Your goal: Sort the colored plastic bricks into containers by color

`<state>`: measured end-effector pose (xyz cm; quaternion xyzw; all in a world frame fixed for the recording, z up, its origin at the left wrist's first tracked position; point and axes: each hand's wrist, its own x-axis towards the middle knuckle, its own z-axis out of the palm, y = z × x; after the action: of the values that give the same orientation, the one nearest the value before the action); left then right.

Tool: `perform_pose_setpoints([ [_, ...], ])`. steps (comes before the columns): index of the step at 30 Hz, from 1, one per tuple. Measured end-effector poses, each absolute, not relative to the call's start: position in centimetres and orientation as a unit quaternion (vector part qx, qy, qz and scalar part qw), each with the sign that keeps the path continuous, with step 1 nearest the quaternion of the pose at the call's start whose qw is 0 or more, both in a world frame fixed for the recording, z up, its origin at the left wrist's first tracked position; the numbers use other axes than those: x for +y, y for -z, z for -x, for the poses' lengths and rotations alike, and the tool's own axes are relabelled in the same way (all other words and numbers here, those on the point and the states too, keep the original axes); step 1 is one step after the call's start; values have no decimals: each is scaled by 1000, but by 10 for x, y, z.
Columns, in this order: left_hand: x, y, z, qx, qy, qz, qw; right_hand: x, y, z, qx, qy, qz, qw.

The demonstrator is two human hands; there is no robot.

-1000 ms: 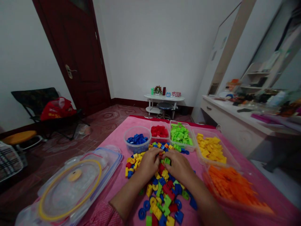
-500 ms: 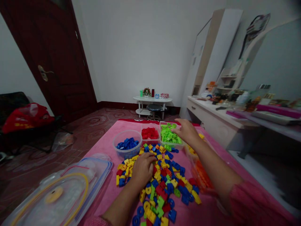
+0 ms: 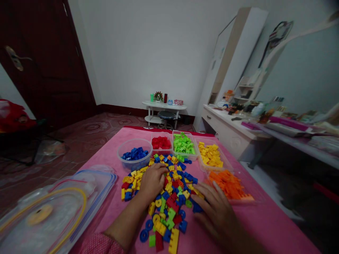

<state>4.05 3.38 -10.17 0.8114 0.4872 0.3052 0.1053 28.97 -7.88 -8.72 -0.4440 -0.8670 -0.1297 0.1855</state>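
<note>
A mixed heap of plastic building bricks [image 3: 173, 203] in yellow, blue, red and green lies spread over the pink cloth [image 3: 111, 141]. My left hand [image 3: 153, 180] rests on the left part of this heap, thumb apart from loosely bent fingers, and I see no brick gripped in it. At the heap's right edge, my right hand [image 3: 215, 210] reaches over some blue and yellow bricks with its fingers spread. Behind the heap stand a round tub of blue bricks [image 3: 135, 154] and boxes of red bricks [image 3: 161, 143], green bricks [image 3: 184, 143] and yellow bricks [image 3: 211, 154]. Orange bricks [image 3: 229, 185] fill a box beside my right hand.
Clear lids [image 3: 100, 187] with blue and yellow rims are stacked at the left table edge. A cluttered white dresser [image 3: 233, 127] stands to the right. Farther off are a small white table [image 3: 164, 105], a round stool [image 3: 166, 115] and a dark door [image 3: 45, 84].
My right hand has moved from the green box back toward me, down to the heap's right edge. My left hand stays on the heap. The whole view has shifted somewhat to the right.
</note>
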Motion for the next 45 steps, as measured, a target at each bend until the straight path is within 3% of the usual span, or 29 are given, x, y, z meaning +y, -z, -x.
perform_pose_setpoints([
  [7,35,103,-40,486,-305,-813,100,-57,80,-295,-825,159,507,192],
  [17,36,103,-40,484,-309,-812,107,-43,77,-281,-845,118,467,231],
  [25,35,102,-41,486,-309,-810,113,-2,49,-229,-782,-1,620,65],
  [29,34,102,-41,488,-310,-809,111,12,55,-223,-766,-23,642,34],
  [39,32,98,-42,493,-309,-807,106,19,72,-247,-780,-86,596,170],
  [45,32,99,-42,488,-305,-811,102,18,59,-252,-781,-121,597,137],
])
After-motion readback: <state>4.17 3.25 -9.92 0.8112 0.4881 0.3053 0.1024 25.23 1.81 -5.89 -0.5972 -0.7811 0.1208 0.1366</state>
